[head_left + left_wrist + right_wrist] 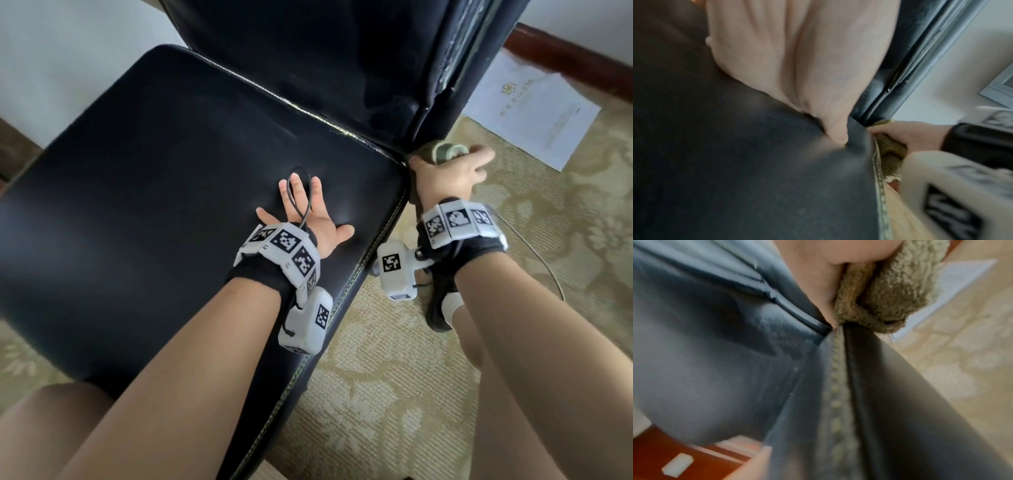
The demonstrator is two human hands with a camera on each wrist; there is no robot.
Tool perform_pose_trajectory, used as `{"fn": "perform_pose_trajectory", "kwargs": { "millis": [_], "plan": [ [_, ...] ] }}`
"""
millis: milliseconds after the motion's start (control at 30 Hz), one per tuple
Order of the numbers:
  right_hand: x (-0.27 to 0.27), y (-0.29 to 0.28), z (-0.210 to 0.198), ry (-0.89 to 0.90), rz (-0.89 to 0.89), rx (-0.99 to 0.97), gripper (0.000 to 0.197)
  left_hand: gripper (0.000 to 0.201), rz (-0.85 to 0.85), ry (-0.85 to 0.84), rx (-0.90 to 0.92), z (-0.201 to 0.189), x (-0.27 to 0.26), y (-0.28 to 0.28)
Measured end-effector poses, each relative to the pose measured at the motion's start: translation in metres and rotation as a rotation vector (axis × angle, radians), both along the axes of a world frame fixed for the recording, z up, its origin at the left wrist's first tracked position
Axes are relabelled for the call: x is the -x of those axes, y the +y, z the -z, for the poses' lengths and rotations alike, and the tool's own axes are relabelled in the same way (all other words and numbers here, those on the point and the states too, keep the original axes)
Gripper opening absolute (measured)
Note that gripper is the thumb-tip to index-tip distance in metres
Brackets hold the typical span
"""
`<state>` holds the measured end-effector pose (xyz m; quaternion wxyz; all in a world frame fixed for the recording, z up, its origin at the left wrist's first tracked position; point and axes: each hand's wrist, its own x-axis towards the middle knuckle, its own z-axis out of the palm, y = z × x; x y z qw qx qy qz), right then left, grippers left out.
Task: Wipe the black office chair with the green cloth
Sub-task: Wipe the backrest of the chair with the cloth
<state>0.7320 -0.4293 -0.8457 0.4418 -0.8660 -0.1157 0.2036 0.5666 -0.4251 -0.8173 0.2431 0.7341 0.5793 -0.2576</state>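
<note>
Cloth: the green cloth [442, 152], right of centre in the head view, is bunched at the seat's back right corner; soft, light looped pile (likely to fold under pressure), best held as a wad.
Right hand: the right hand [448, 174] has its fingers curled round the cloth.
Left hand: the left hand [308, 219] lies flat with fingers spread, holding nothing, on the seat.
Chair: the black office chair [154, 205] fills the frame's left and centre; smooth, slightly glossy padded leather, pale stitched seams, dimpling under the thumb.
Floor: patterned carpet [394, 377], a sheet of paper [534, 113] at upper right.

Seat [154, 205] top open left of left hand [305, 219], backrest [308, 61] blocks rear, carpet [394, 377] free rt side
</note>
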Motion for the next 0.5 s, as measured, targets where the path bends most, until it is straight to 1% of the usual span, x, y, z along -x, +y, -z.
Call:
{"fn": "perform_pose_trajectory", "kwargs": {
  "millis": [100, 167, 233, 300, 400, 500],
  "plan": [
    [0.0, -0.026, 0.004, 0.129, 0.085, -0.097, 0.074, 0.095, 0.003, -0.014, -0.002, -0.002, 0.001, 0.0],
    [0.002, -0.041, 0.007, 0.134, 0.124, -0.144, 0.073, 0.094, 0.008, -0.02, -0.003, -0.002, 0.002, 0.0],
    [0.003, -0.048, 0.004, 0.086, 0.122, -0.182, 0.064, 0.094, 0.011, -0.032, 0.0, -0.001, 0.003, 0.0],
    [0.002, -0.049, -0.003, 0.012, 0.068, -0.226, 0.059, 0.094, 0.009, -0.04, -0.002, 0.0, 0.003, 0.0],
    [0.004, -0.038, -0.017, -0.107, -0.039, -0.315, 0.062, 0.094, 0.011, -0.04, -0.007, 0.001, 0.004, 0.0],
    [0.006, -0.016, -0.021, -0.171, -0.059, -0.377, 0.067, 0.095, 0.012, -0.031, 0.0, 0.002, 0.003, 0.001]
  ]
}}
